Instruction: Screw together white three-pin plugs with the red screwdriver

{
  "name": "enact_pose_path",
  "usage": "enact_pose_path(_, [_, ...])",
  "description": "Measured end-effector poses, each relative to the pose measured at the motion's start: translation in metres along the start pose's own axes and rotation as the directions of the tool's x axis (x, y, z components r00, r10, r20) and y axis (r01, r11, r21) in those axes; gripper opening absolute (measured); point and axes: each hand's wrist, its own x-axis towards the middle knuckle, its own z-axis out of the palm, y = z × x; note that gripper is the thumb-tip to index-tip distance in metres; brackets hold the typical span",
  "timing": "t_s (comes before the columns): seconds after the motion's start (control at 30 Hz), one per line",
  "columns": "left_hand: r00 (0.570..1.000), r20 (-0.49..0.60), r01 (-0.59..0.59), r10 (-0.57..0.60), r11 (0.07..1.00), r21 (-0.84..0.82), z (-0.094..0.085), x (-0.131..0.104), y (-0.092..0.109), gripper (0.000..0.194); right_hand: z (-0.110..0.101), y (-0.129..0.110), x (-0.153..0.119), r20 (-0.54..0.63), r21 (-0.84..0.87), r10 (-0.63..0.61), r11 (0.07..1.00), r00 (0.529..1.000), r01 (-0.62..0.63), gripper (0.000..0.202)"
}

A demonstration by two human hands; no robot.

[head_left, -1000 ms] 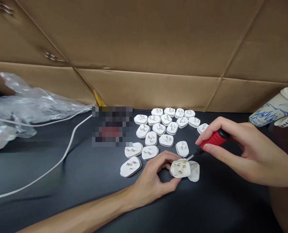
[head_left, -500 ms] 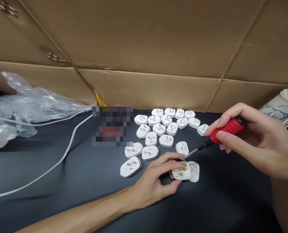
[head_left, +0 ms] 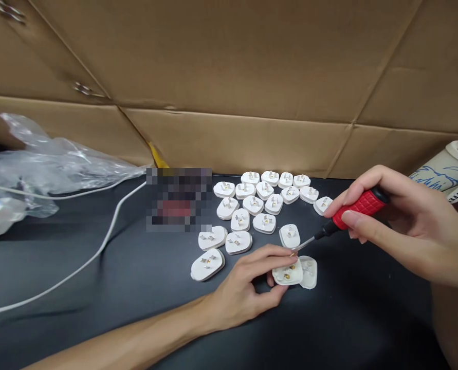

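Apparently unfinished, one open plug (head_left: 292,275) sits near on the table (head_left: 329,329), between the left fingers (head_left: 267,263); the right fingers (head_left: 362,222) grip a screwdriver (head_left: 362,205); a loose cover (head_left: 309,273) lies just right, closed-looking plugs (head_left: 264,224) beyond.

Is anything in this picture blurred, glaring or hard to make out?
In the head view, a blocky pixelated patch hides whatever lies on the table there; bright glints streak the clear plastic bag; a faint shadow lies below the white cable; and the tiny gold-coloured parts in the held white piece are too small to make out clearly.
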Motion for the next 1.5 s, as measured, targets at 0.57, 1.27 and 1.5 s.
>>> enact_pose_path(0.57, [1.0, 0.024, 0.019, -0.019, 1.0, 0.003, 0.0, 0.0021, -0.0018, 0.046, 0.0009, 0.0031, -0.001, 0.035, -0.054, 0.006, 0.999, 0.999, -0.004, 0.01])
enact_pose_path(1.27, [1.0, 0.024, -0.001, 0.001, 1.0, 0.025, 0.0001, 0.0011, 0.0002, 0.04, -0.0057, 0.0008, 0.0002, 0.0, -0.004, 0.074, 0.997, 0.997, -0.074, 0.013])
enact_pose_path(1.5, [0.999, 0.042, 0.009, -0.011, 0.999, 0.038, -0.0002, 0.0005, -0.0008, 0.042, -0.0021, 0.0039, 0.0012, 0.117, -0.043, 0.059, 0.998, 0.991, -0.054, 0.01])
